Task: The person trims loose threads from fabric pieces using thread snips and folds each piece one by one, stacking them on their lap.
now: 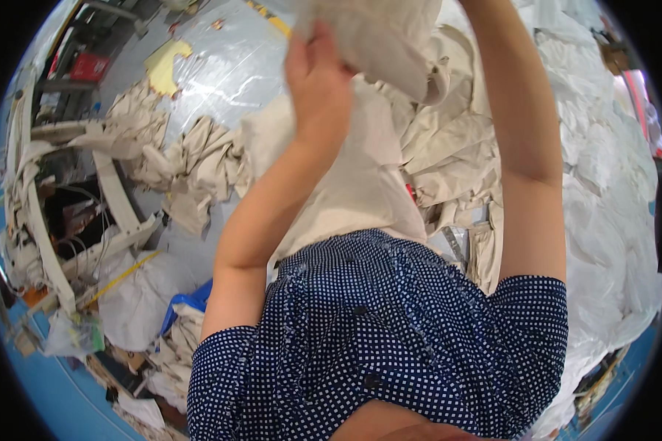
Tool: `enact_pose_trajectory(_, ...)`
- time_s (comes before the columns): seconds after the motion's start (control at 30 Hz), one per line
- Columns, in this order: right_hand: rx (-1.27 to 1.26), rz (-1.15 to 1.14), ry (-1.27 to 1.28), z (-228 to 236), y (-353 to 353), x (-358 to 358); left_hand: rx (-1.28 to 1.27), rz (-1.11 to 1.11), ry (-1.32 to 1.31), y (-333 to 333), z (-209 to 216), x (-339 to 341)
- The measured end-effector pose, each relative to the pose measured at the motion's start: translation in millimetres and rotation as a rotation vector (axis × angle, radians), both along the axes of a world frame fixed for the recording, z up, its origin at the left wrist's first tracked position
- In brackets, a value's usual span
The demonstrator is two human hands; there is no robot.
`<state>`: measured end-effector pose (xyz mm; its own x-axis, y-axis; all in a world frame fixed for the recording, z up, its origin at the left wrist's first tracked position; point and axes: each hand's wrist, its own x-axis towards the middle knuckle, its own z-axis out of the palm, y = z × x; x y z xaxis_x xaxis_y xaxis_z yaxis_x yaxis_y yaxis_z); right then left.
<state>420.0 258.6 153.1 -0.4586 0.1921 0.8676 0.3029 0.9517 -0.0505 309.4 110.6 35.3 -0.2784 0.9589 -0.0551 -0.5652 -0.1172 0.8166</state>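
Note:
My left hand (322, 88) is raised near the upper edge, fingers closed on a pale off-white cloth (379, 40). That cloth is blurred, and its upper part runs out of view; a folded edge hangs down on its right. My right forearm (507, 66) reaches up past the upper edge, so the right hand itself is out of sight. Below the raised cloth, a cream fabric piece (353, 187) lies spread across my lap. Crumpled beige fabric (449, 140) is heaped just right of it.
More beige cloth (206, 158) lies bunched at left beside a white machine frame (118, 191). A yellow scrap (168, 67) rests on the shiny grey surface (221, 62). White plastic-wrapped bundles (603, 220) line the right side. A white sack (143, 294) stands at lower left.

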Motion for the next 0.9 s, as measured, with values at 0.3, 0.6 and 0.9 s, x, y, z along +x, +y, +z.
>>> enact_pose_trajectory(0.3,-1.215,-0.15,-0.048,-151,-111,1,-0.489,-0.518,1.009,-182,-61,-142)
enact_pose_trajectory(0.6,-2.054,-0.471,0.679,-193,-292,54,0.309,-0.632,1.564,-128,-104,-70)
enact_pose_trajectory(0.9,-2.358,-0.374,0.451,-221,-309,54,0.196,-0.575,1.401,-143,-100,-64)
